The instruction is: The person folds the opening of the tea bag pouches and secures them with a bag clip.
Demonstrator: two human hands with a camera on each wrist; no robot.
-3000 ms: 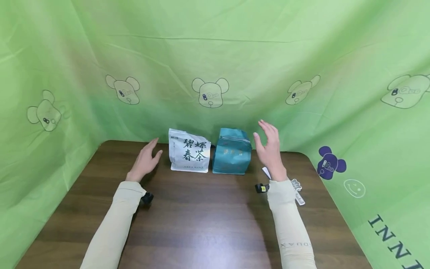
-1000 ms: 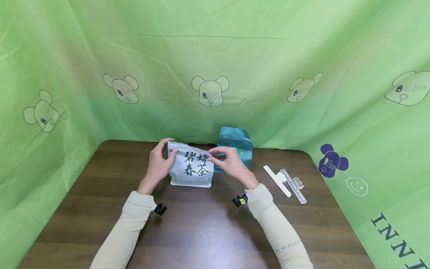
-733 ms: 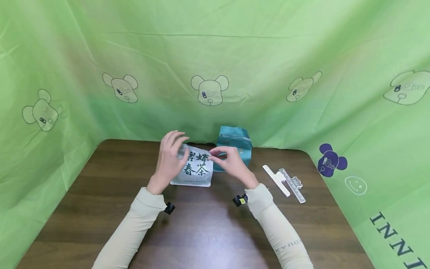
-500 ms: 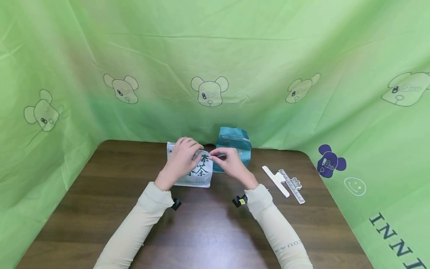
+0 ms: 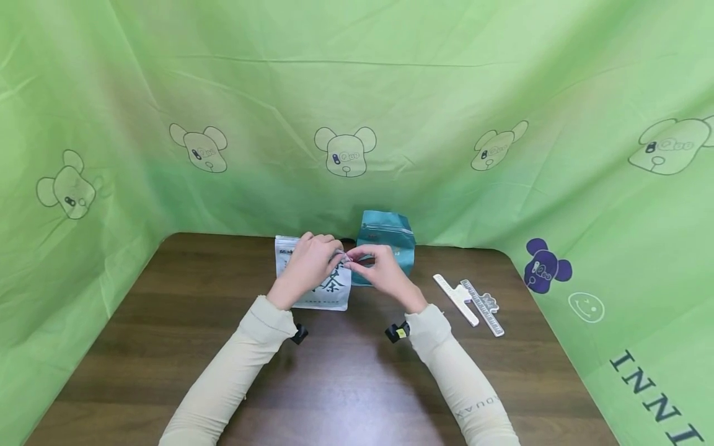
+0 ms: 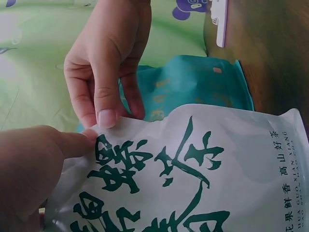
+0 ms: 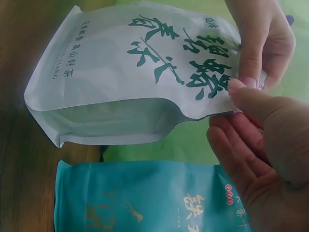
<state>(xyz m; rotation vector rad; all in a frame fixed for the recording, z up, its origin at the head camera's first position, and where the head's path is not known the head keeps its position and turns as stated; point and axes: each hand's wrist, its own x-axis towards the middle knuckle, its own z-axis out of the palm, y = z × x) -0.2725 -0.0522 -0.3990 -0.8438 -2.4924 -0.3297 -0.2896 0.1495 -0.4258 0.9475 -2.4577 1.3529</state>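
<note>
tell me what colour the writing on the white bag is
Dark green, on the white bag; clearest in the right wrist view.

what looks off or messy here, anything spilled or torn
Nothing stands out. The white tea bag stands upright on the table, both hands pinching its top edge: left hand, right hand. The teal bag stands behind it, and two sealing clips lie to the right. No spill or tear shows.

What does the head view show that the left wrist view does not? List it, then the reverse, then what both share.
Head only: the whole table, both sleeves, the green curtain's bear prints, and two white clips lying side by side.

Left wrist only: the small side lettering on the white bag and the right hand's fingers at its top edge.

Both: left hand and right hand pinching that bag's top, teal bag behind.
</note>
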